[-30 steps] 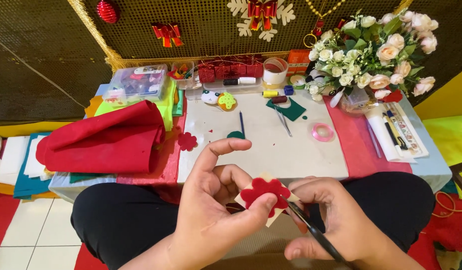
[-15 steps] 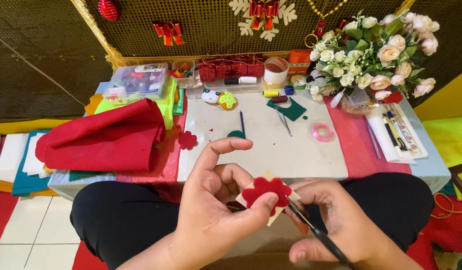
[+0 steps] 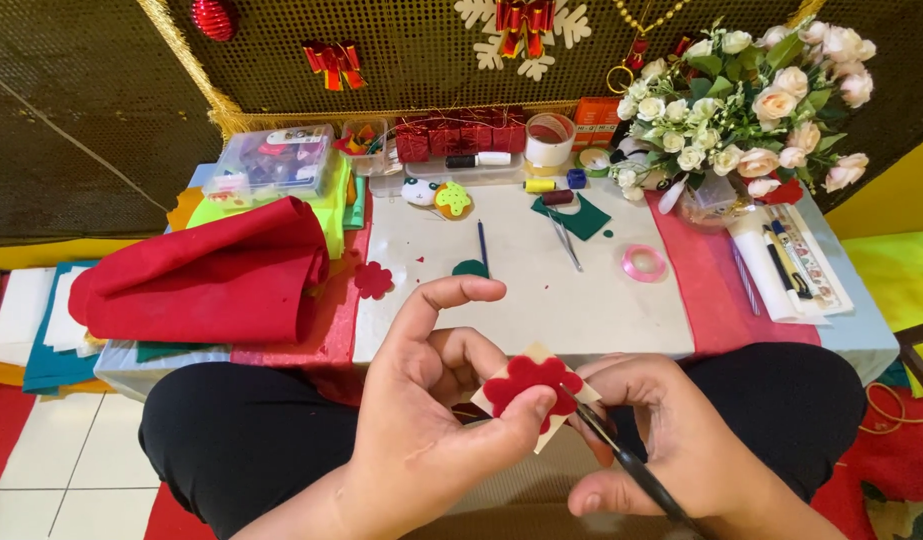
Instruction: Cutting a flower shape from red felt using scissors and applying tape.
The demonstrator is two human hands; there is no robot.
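Honestly not much has moved over the last second. The left hand [image 3: 421,440] still pinches the red felt flower [image 3: 529,385] with its cream backing piece [image 3: 551,432] between thumb and fingers, index finger sticking up and out of the way, same pose as a moment ago. The right hand [image 3: 671,450] still has the black scissors [image 3: 621,462] closed in its grip, blades lying against the lower right edge of the flower, right where they were. Can't tell if the blades are parted or shut from here, the tips are tucked under the felt.

So the cut hasn't visibly advanced; looks to me like slow, careful trimming around a petal, and the cream backing still shows corners poking out past the red.

All of this is happening over the person's lap, just in front of the tabletop [image 3: 601,320]. Up on the tabletop there's another small red flower [image 3: 373,280] lying beside a big roll of red felt [image 3: 206,275], a pink tape ring [image 3: 643,262], and a bouquet of fake roses [image 3: 756,90] at the far right.
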